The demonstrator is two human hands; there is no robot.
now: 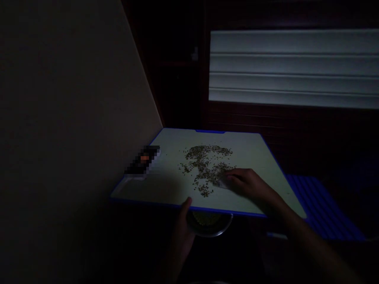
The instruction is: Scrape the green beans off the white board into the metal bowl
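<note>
Small, dark brownish grains [203,167] are spread in a loose, irregular patch at the centre of the frame, on the pale, blue-edged bench [251,152]. They are gathered more thickly in a band along the top of the patch and down through its middle; a small cluster is set at its lower end, and single grains are strewn around the edges. Below, at the lower centre, a round, shiny-rimmed bowl [217,234] is held upright, partly hidden under the bench's near edge; yellowish-green contents [206,219] are seen inside, too dim to be identified.
</note>
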